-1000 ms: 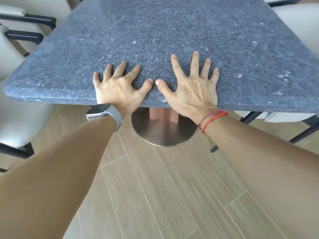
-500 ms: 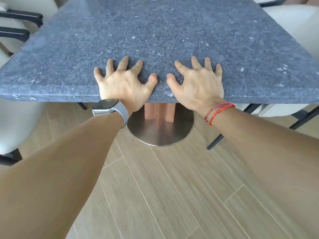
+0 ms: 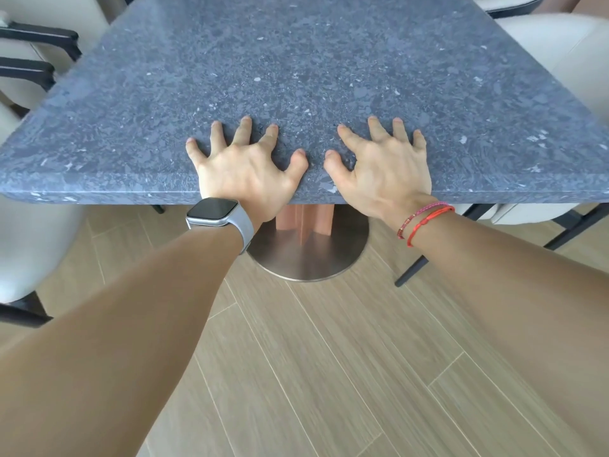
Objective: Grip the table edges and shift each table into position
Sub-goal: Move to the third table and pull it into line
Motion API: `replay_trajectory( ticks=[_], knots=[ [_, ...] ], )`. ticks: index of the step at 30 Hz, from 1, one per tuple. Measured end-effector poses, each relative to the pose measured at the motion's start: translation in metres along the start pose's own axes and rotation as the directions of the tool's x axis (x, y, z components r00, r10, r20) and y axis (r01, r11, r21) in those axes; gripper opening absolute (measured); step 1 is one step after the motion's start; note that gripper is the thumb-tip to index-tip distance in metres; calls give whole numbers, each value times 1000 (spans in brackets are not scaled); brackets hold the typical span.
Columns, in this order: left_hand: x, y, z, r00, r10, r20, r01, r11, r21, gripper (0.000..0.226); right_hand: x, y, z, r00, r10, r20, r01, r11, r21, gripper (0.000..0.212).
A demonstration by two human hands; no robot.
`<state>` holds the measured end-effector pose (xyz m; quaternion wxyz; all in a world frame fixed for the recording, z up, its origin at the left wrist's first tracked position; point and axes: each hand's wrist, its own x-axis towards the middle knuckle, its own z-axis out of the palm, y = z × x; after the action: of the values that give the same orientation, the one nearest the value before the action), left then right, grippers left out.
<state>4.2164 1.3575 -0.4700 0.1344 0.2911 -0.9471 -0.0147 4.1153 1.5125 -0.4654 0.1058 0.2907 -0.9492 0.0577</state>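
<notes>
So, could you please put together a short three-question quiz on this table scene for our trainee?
1. True or false: the left hand and the right hand both press their fingertips, thumbs included, on top of the table.
2. Which wrist wears the watch? A) left B) right C) neither
3. Fill in: the table's base on the floor is ____ in shape.
Key: 1 true; 2 A; 3 round.
</notes>
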Motion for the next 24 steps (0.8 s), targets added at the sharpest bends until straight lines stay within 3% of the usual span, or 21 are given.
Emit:
replay_trajectory(
  ticks=[24],
  knots=[
    [-2, 1, 5, 999, -13, -50, 13, 1000, -4, 71, -1, 1, 0, 999, -9, -32, 9, 1000, 13, 67]
  ],
)
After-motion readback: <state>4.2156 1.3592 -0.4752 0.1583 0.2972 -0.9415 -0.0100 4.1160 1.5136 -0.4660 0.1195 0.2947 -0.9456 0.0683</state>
